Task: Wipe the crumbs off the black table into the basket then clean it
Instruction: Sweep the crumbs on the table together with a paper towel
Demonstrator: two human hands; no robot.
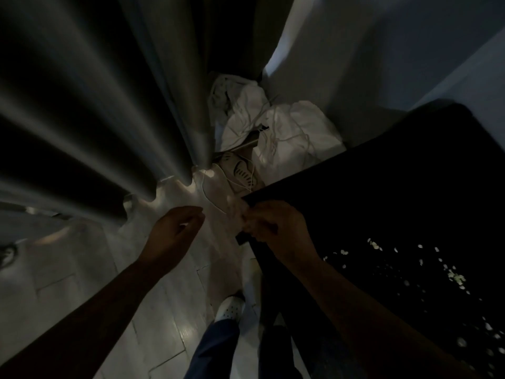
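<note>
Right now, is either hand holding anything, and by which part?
Left hand holds nothing. Right hand curls at the corner of the black table, perhaps pinching something pale; too blurred to tell.

Black table (396,187) at right, one corner pointing toward frame centre. White crumbs (453,277) scattered over near-right part of tabletop, densest in one small cluster, thinner toward lower right edge. Pale plank floor (153,318) left of and below table. On floor beyond table corner: crumpled heap of white cloth (287,124), thin white cords (216,206) trailing across heap and out onto planks. Between heap and table corner, pale patterned item (240,170), too dark to identify. Grey curtain (175,149) hem reaching floor at left. White perforated clog (229,307) planted on floor just beside table's near edge.
</note>
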